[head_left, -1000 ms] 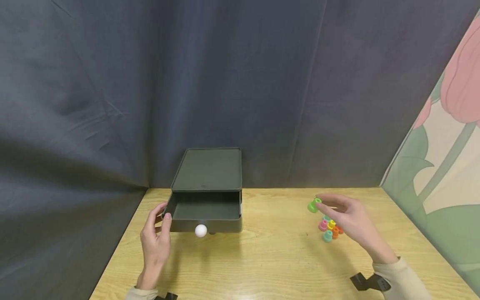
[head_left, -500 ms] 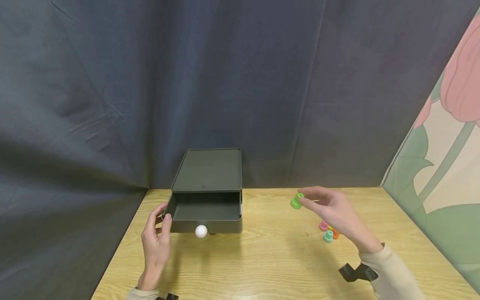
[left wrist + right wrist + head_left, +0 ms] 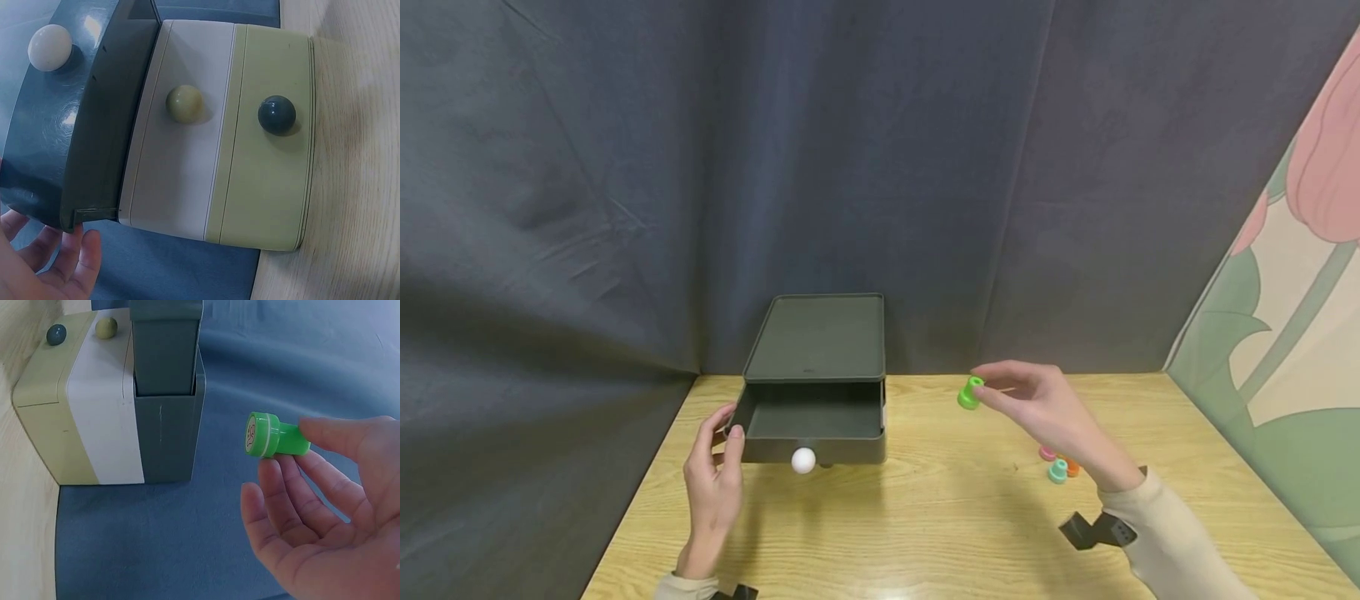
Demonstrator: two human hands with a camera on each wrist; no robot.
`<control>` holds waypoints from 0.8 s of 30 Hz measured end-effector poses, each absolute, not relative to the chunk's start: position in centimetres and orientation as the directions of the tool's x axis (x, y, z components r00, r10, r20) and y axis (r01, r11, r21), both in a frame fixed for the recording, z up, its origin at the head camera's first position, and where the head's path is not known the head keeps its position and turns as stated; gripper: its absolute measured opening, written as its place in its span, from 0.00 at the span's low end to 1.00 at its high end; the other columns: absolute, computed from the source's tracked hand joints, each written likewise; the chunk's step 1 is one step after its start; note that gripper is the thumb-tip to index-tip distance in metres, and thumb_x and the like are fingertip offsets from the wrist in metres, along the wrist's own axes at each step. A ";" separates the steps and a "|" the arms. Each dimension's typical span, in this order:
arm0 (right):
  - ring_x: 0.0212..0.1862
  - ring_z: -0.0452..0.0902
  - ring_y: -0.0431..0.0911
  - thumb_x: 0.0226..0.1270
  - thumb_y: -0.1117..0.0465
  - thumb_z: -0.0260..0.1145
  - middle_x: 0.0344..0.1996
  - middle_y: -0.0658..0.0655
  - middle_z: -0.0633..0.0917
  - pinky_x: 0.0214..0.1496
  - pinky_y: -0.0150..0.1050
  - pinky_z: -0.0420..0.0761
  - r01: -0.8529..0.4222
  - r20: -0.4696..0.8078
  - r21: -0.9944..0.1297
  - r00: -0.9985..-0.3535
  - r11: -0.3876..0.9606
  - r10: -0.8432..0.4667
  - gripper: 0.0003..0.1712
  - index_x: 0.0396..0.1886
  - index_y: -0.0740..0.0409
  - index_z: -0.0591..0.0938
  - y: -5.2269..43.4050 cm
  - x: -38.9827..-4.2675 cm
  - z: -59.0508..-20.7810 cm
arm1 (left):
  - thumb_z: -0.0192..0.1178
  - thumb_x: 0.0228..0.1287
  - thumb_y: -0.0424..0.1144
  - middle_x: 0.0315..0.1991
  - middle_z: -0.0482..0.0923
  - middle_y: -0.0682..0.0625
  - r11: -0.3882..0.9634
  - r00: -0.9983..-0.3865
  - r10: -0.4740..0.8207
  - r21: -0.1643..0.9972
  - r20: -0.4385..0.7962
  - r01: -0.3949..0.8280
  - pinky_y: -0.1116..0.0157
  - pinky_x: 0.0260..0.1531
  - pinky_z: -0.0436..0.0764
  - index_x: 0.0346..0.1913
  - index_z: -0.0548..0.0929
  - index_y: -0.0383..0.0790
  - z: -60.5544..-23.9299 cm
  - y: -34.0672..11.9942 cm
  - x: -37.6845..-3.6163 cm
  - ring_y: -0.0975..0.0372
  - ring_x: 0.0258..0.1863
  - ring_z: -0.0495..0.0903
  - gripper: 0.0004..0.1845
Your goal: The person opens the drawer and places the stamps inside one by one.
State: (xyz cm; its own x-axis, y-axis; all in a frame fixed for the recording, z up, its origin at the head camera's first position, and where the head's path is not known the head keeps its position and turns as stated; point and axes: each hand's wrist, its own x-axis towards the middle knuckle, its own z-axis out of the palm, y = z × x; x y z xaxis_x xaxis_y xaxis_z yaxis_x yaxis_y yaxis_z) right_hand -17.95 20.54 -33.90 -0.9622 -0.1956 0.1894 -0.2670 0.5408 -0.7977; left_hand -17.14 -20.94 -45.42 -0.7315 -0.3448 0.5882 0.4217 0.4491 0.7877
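The top drawer (image 3: 808,421) of the small drawer unit (image 3: 817,350) stands pulled out, and nothing shows inside it. The left hand (image 3: 715,487) rests at its left front corner, fingers loosely curled against the wall. The right hand (image 3: 1045,408) pinches a green stamp (image 3: 970,392) in the air, at about three o'clock from the drawer and apart from it. Judged from this, the stamp is lifted but not yet stowed; several coloured stamps (image 3: 1058,467) lie on the table (image 3: 940,525) at four o'clock.

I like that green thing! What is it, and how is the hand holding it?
The right hand pinches a small green stamp by its narrow handle end.
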 end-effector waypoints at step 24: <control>0.43 0.91 0.42 0.71 0.56 0.75 0.45 0.54 0.92 0.53 0.36 0.87 -0.367 0.220 -0.836 -0.905 0.408 -0.365 0.15 0.54 0.55 0.90 15.5 -19.9 -32.1 | 0.55 0.79 0.30 0.59 0.84 0.42 0.447 -0.729 -0.346 0.787 0.590 0.424 0.78 0.39 0.74 0.66 0.83 0.37 -45.5 -20.9 -17.2 0.77 0.47 0.76 0.18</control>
